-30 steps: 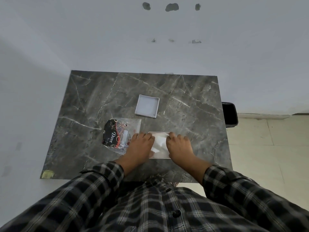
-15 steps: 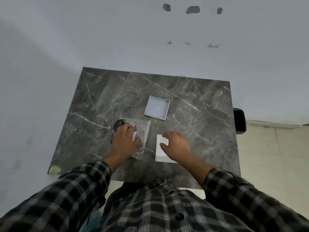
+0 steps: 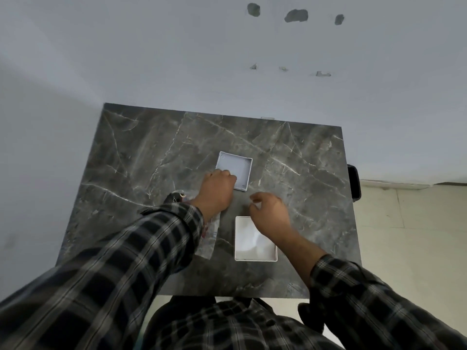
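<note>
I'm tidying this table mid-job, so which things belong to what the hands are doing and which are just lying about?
In use: far white tray, touched by the left hand; near white tray under the right hand; probably the clear packet.
Lying about: dark object beside the table.

The tabletop [image 3: 151,152] is dark grey with thin white veins like marble. The far box lid [image 3: 238,168] is pale grey-white, and the near box [image 3: 246,248] is white. The sleeves [image 3: 141,248] have a black and grey check pattern. The wall [image 3: 151,59] is pale grey with dark spots.
</note>
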